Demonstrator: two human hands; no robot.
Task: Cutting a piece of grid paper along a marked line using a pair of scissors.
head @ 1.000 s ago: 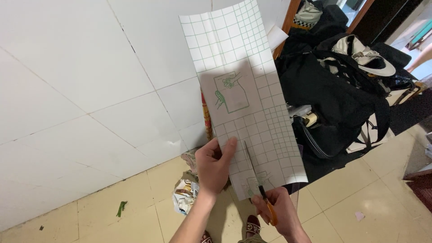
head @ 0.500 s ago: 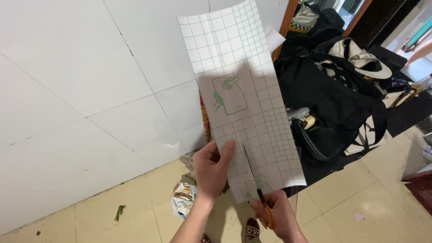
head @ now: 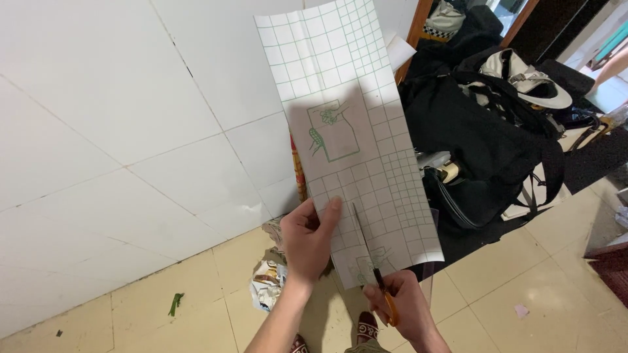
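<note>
— Left hand [head: 313, 236]?
— Pinching the near left edge of the gridded sheet [head: 356, 137], thumb laid across the front, fingers curled behind. Holding it up at a tilt, top leaning toward the white tiled wall [head: 118, 131].

— Right hand [head: 400, 307]?
— Closed around the orange handles of the scissors [head: 370, 261], low at the sheet's near edge. Blades standing partway up into the paper, just right of the left thumb, pointing away along a grid line.

— The sheet itself?
— White with a green grid and a small green drawing near the middle. Lifted in front of the wall, upper part lit, lower part in shadow. Cut line running from the bottom edge up to the blade tips.

— Around it?
— Black backpack [head: 484, 144] to the right, a white cap [head: 530, 78] resting on top. Crumpled wrappers [head: 268, 281] on the beige floor tiles [head: 523, 281] just below the left wrist. A green scrap [head: 175, 304] lying farther left, near the base of the wall.
</note>
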